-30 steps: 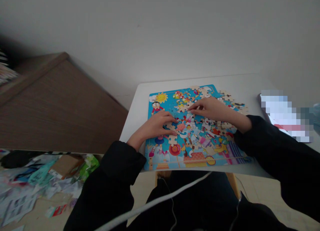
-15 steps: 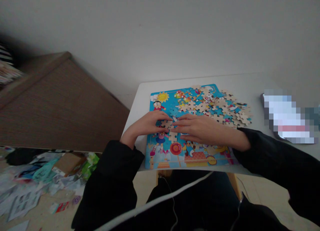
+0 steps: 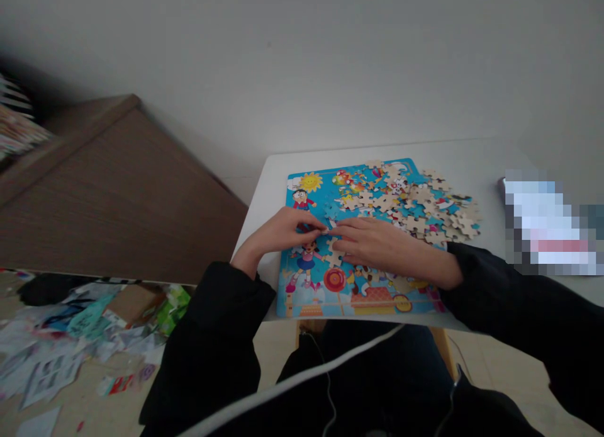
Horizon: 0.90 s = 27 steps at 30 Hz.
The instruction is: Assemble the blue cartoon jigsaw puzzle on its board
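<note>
My left hand [image 3: 285, 228] is over the left part of a colourful cartoon jigsaw board [image 3: 283, 298], its thumb and fingertips pinched on a small jigsaw piece [image 3: 325, 231]. Little of that piece shows between the fingers. Just to the right, my right hand [image 3: 377, 245] lies palm down with its fingers stretched and apart, the fingertips close to the pinched piece; whether they touch it I cannot tell. A face-down jigsaw piece [image 3: 334, 253] lies beneath its fingers. Loose jigsaw pieces [image 3: 415, 207], many plain side up, are heaped over the board's upper right and beyond its edge.
The board rests on a white table [image 3: 258, 194] against a wall. A phone [image 3: 542, 223] with a blurred screen is at the right. To the left stands a brown wooden cabinet [image 3: 127, 191], with litter [image 3: 94, 323] on the floor below. A white cable [image 3: 302, 377] crosses in front of my lap.
The face-down piece under my left hand has left its spot on the board, and my left fingers have closed into a pinch. My right hand stays nearly in place. The view has shifted slightly.
</note>
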Motion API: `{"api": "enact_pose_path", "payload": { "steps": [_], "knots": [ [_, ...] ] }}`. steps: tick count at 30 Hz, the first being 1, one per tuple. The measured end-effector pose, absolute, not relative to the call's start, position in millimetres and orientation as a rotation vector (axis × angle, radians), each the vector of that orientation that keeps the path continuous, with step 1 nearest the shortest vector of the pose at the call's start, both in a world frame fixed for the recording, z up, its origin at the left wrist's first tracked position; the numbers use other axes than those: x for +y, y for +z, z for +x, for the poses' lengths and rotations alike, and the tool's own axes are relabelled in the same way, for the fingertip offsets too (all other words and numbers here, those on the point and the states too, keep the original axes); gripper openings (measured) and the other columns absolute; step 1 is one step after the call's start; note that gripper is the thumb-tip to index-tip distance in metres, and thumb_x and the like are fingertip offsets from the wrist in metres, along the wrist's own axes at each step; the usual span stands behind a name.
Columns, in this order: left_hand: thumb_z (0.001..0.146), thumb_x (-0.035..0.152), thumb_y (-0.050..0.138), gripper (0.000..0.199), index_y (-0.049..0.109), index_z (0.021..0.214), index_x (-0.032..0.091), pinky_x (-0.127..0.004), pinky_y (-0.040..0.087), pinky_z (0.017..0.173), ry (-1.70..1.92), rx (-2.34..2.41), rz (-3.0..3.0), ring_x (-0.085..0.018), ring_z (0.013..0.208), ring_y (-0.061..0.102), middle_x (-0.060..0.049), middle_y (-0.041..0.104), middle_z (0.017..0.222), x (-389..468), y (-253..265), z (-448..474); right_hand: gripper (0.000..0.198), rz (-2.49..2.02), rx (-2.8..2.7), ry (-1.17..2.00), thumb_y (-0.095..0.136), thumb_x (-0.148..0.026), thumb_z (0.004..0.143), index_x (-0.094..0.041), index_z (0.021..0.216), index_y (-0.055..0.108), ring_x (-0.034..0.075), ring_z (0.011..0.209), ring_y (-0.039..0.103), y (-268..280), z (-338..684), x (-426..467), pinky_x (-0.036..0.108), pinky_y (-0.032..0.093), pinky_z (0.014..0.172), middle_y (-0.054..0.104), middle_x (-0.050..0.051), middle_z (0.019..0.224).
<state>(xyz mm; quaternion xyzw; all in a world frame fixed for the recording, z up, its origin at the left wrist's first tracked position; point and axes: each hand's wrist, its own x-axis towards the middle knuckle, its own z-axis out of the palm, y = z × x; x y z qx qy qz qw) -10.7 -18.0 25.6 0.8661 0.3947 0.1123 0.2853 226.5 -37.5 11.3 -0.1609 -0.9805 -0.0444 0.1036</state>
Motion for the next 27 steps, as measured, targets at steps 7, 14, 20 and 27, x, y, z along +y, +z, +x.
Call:
{"api": "enact_pose_path", "payload": {
  "steps": [7, 14, 20, 27],
  "knots": [
    [0.085, 0.025, 0.056, 0.021, 0.072, 0.099, 0.022, -0.025, 0.046, 0.065, 0.347, 1.302, 2.243, -0.013, 0.072, 0.064, -0.001, 0.074, 0.085, -12.7, 18.2, -11.9, 0.020, -0.449, -2.975, -0.074, 0.046, -0.013, 0.092, -0.013, 0.106, 0.061, 0.020, 0.088, 0.059, 13.6, 228.3, -36.6, 0.034, 0.044, 0.077, 0.068, 0.008, 0.096],
    [0.084, 0.033, 0.062, 0.015, 0.073, 0.086, 0.023, -0.028, 0.047, 0.076, 0.467, 1.208, 2.430, -0.015, 0.083, 0.062, -0.001, 0.071, 0.086, -14.4, 21.0, -8.9, 0.022, -0.500, -2.929, 0.050, 0.046, -0.018, 0.094, -0.014, 0.108, 0.063, 0.019, 0.085, 0.059, 11.1, 227.8, -32.6, 0.033, 0.044, 0.074, 0.068, 0.009, 0.092],
    [0.074, 0.049, 0.071, 0.033, 0.070, 0.094, 0.022, -0.027, 0.046, 0.071, 0.430, 1.008, 2.391, -0.015, 0.078, 0.062, -0.002, 0.069, 0.086, -23.3, 26.7, 0.2, 0.026, -0.697, -2.773, 0.279, 0.046, -0.026, 0.094, -0.014, 0.103, 0.067, 0.019, 0.081, 0.060, 7.0, 226.3, -29.4, 0.032, 0.046, 0.073, 0.068, 0.010, 0.088],
    [0.087, 0.042, 0.057, 0.023, 0.069, 0.087, 0.022, -0.025, 0.044, 0.069, 0.485, 1.104, 2.378, -0.013, 0.076, 0.062, 0.000, 0.071, 0.083, -21.7, 17.4, 7.6, 0.024, -1.043, -2.604, 0.558, 0.049, -0.024, 0.090, -0.016, 0.098, 0.069, 0.018, 0.082, 0.062, 6.9, 224.8, -26.2, 0.029, 0.044, 0.073, 0.070, 0.008, 0.087]
  ]
}}
